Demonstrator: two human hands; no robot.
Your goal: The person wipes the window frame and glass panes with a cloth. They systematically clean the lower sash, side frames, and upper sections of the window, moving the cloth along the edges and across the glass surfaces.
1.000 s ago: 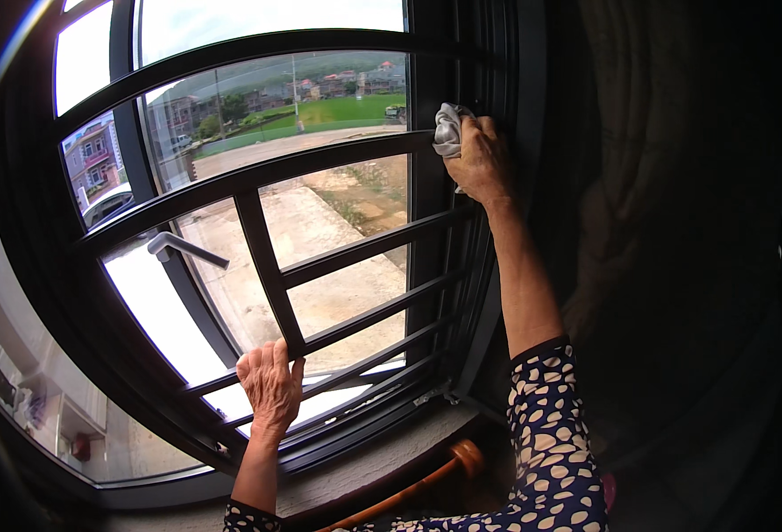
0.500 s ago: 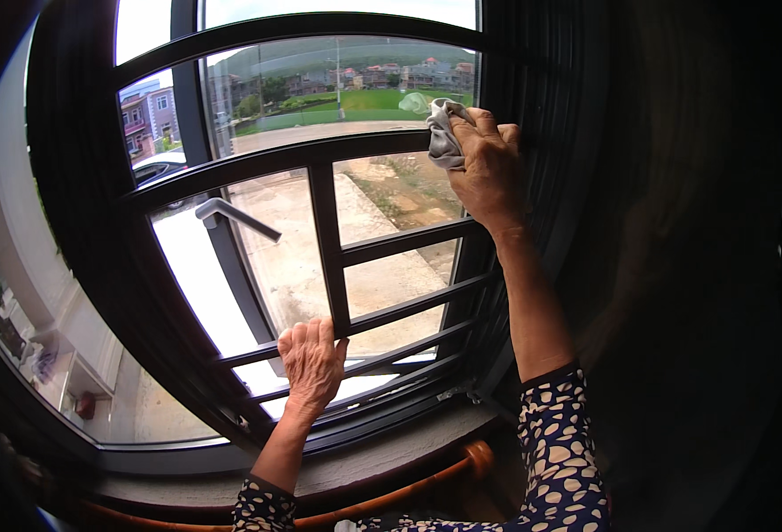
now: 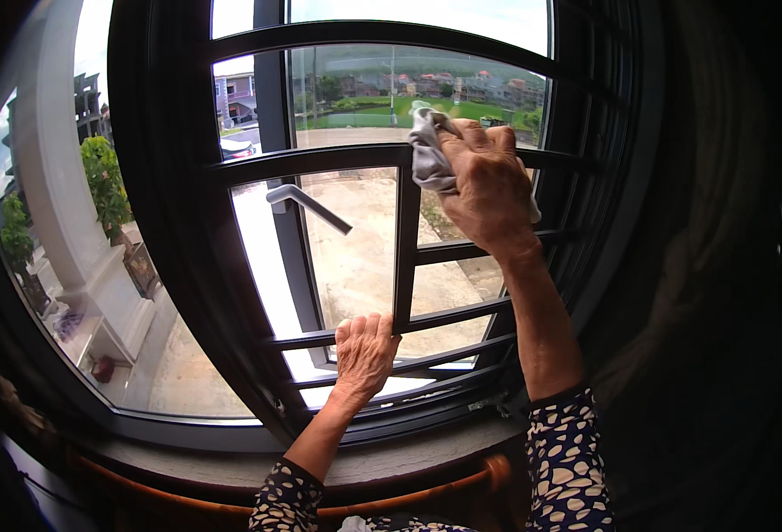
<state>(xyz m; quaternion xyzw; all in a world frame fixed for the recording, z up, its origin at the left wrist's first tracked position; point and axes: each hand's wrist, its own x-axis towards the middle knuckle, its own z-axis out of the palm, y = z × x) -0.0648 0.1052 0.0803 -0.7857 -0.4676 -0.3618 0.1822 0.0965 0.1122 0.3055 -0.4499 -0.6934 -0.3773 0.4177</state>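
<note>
My right hand (image 3: 490,186) is closed round a crumpled light-grey cloth (image 3: 432,158). The cloth lies against the dark upper crossbar (image 3: 320,161) of the window grille, close to where a vertical bar (image 3: 404,239) meets it. Part of that crossbar is hidden behind the hand and cloth. Lower down, my left hand (image 3: 366,356) has its fingers curled over a thinner horizontal bar (image 3: 307,340), just left of the same vertical bar's foot.
Behind the grille, a grey window handle (image 3: 311,208) slants from the sash frame. A pale sill (image 3: 462,440) runs below, with an orange-brown curved wooden rail (image 3: 409,501) nearer me. Outside are a pillar (image 3: 54,177), potted plants (image 3: 105,186) and paving.
My right hand and the cloth have moved left along the crossbar, toward the vertical bar. My left hand keeps its place on the lower bar. The whole view has shifted.
</note>
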